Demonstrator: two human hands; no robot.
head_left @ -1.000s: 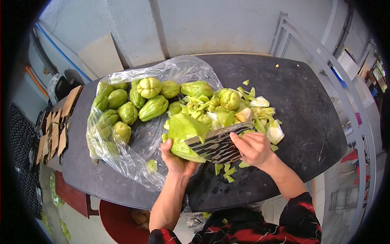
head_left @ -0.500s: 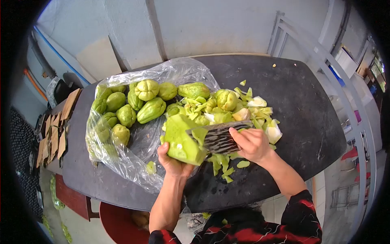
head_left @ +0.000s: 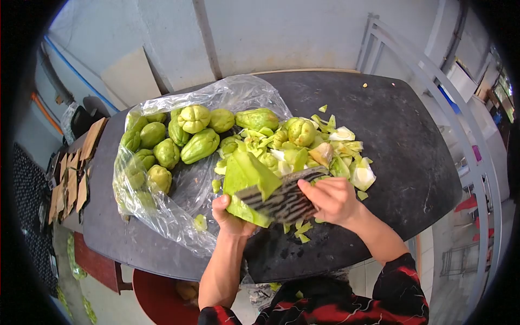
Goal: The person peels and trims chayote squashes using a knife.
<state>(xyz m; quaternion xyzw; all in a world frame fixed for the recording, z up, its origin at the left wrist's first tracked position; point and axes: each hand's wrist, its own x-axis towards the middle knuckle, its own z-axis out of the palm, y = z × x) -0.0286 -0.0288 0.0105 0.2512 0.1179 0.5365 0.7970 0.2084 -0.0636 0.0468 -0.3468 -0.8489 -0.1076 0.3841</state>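
My left hand is closed around a partly peeled chayote, held over the near side of the table. A cleaver with a dark, streaked broad blade is gripped in my right hand; its handle is hidden inside the fingers. The blade lies against the chayote's right side, where a strip of green peel hangs over the metal. Just beyond both hands, a heap of peelings and cut pale pieces covers the table. A whole chayote rests on that heap.
Several whole chayotes lie in a clear plastic bag on the left of the dark table. A red bin stands below the near edge. Metal railing runs along the right, and cardboard pieces hang at the left.
The cleaver has slid down and left across the chayote, and the strip of peel on the blade has grown larger. My right hand has dropped slightly leftward with it.
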